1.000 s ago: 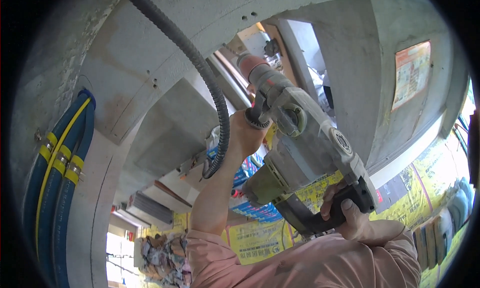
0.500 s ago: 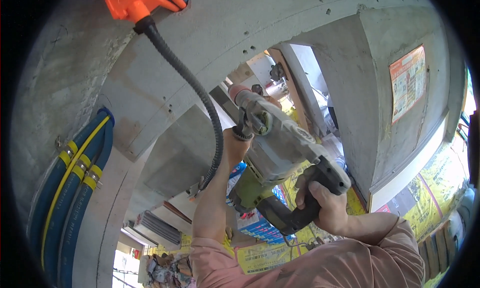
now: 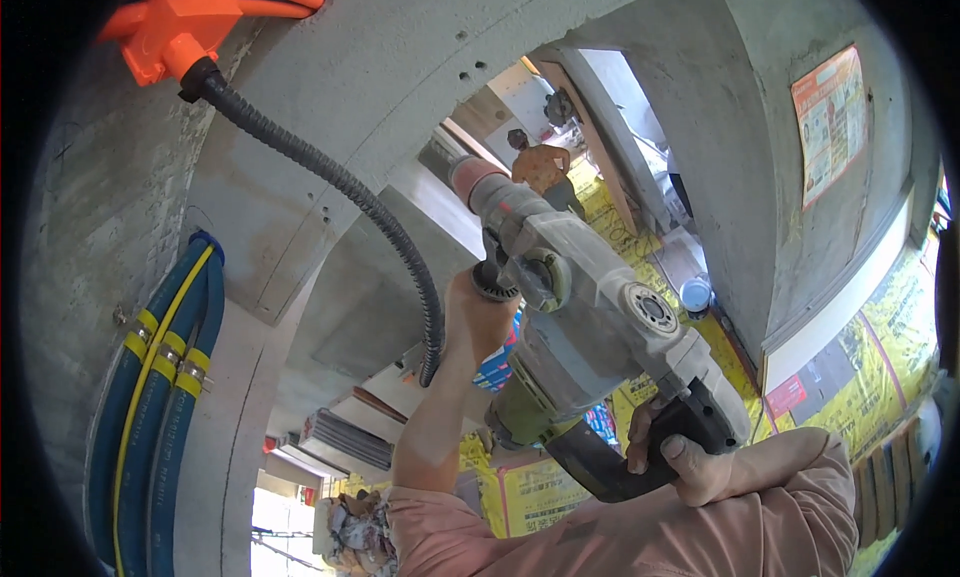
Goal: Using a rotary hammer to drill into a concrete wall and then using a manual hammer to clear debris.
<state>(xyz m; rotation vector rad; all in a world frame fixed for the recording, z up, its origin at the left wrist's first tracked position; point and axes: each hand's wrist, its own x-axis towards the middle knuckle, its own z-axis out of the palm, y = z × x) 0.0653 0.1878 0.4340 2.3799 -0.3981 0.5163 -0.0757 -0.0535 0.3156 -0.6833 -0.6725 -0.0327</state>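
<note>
A dusty grey and green rotary hammer (image 3: 585,302) is held up at a slant before me. Its reddish chuck (image 3: 474,182) points up and away to the left; I make out no bit in it. My left hand (image 3: 480,317) wraps around the side handle (image 3: 497,280) behind the chuck, the arm stretched upward. My right hand (image 3: 695,469) grips the black rear handle (image 3: 690,432), with the elbow bent. Part of the right fingers is hidden behind that handle.
An orange box (image 3: 180,32) with a black corrugated conduit (image 3: 330,177) hangs overhead at left. Blue pipes (image 3: 165,377) run down the wall. A person (image 3: 543,167) stands farther off. Yellow sheeting (image 3: 880,337) covers the floor; a poster (image 3: 830,127) is on the right wall.
The view has shifted, so the orange box lies farther left. In the picture the hammer's rear and my right hand have moved right and down. Both hands keep their grip.
</note>
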